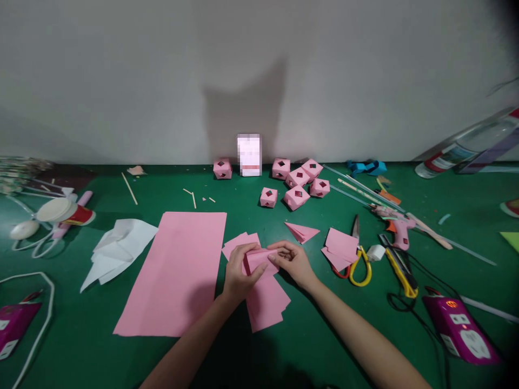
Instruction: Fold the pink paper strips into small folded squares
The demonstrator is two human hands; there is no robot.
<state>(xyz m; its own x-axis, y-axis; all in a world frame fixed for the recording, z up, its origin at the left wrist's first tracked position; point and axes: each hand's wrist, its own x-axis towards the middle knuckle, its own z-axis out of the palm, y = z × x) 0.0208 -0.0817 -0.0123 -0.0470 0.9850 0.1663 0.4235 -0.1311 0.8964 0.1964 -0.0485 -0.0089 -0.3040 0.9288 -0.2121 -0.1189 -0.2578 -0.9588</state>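
Between my two hands is a folded piece of pink paper [259, 261], held above other pink paper. My left hand [242, 270] is closed on its left side, thumb on the near face. At its right end my right hand [295, 263] pinches it between thumb and fingers. Below lie loose pink paper pieces [268, 303], partly covered by my hands. Just beyond my right hand rests a pointed folded pink paper [302, 232]. Left of my hands lies a large pink sheet [174, 270].
Several pink paper cubes with cut holes [297, 197] stand near a propped phone [249, 155]. Rightward are a small stack of pink paper [340, 247], scissors [360, 267], a utility knife [401, 270], a glue gun [399, 227] and a purple power strip [462, 328]. White paper [117, 251] lies left.
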